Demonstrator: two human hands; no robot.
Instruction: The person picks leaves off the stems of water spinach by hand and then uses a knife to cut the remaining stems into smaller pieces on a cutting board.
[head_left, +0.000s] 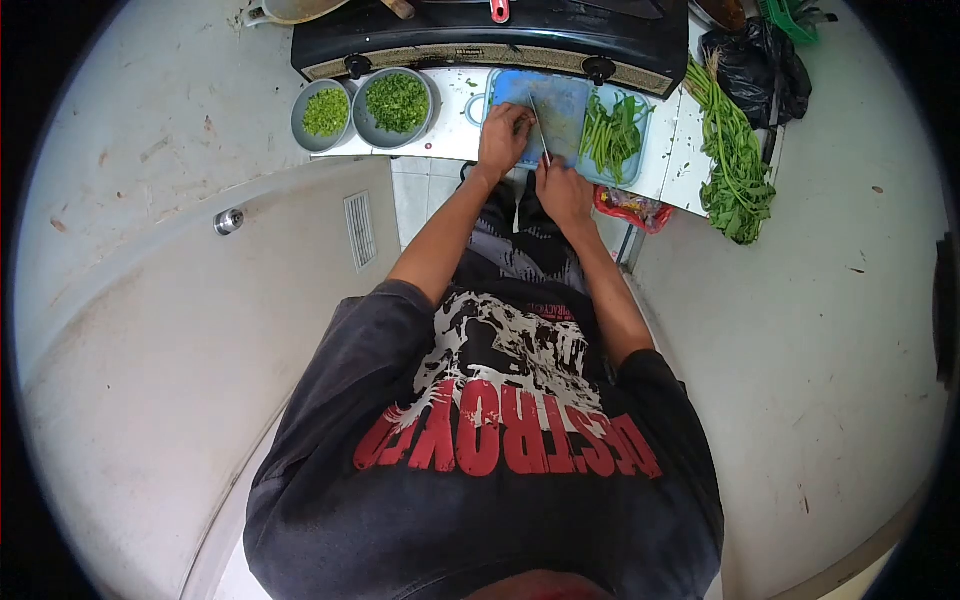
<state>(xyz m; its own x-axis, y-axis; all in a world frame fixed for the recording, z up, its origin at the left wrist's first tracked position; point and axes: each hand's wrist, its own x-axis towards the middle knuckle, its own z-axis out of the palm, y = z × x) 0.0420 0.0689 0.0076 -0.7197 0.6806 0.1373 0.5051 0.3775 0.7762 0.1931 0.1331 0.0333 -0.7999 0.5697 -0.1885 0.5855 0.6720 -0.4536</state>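
Note:
My right hand [564,192] is wrapped round the handle of a knife [541,126], whose blade points away from me over a blue cutting board [565,95]. Just left of the blade, my left hand [506,138] rests on the board with its fingers curled together; whatever they hold is hidden. Cut green leafy stems [611,135] lie on the right side of the board area, beside the knife. To the left stand two grey bowls, one with chopped dark green leaves [397,103], the other with paler chopped green pieces [326,112].
A black gas stove [450,35] stands directly behind the board. At the right lie a long bunch of leafy greens [735,170] and a black plastic bag [755,70]. A red plastic package [634,208] sits below the counter edge. A pan [295,10] shows at top left.

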